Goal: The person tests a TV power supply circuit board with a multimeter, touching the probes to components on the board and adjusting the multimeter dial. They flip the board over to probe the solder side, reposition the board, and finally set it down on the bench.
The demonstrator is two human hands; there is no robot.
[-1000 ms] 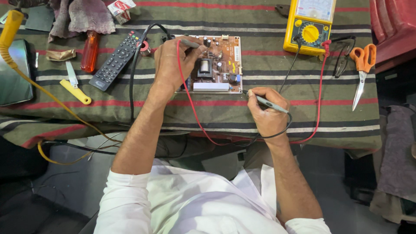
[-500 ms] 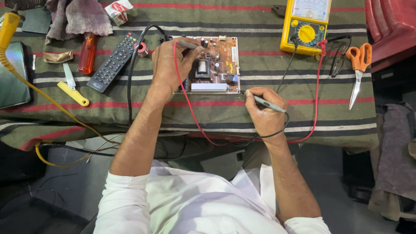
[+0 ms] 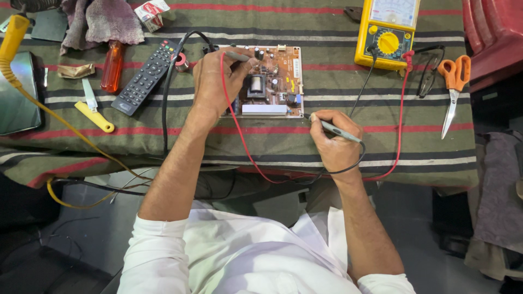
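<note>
The left hand [image 3: 218,81] pinched a probe [image 3: 237,56] over the flat circuit board [image 3: 272,81]. The right hand [image 3: 335,144] gripped another thin probe [image 3: 335,129] at the board's near right corner.

1. a black remote control [image 3: 146,78] is lying aslant on the striped cloth [image 3: 261,144].
2. an orange-handled screwdriver [image 3: 113,67] is lying just left of it.
3. a yellow-handled knife [image 3: 93,106] is resting near the front edge.
4. orange-handled scissors [image 3: 452,87] are lying at the right, beside dark glasses [image 3: 429,76].
5. a grey rag [image 3: 103,22] is sitting crumpled at the back.
</note>
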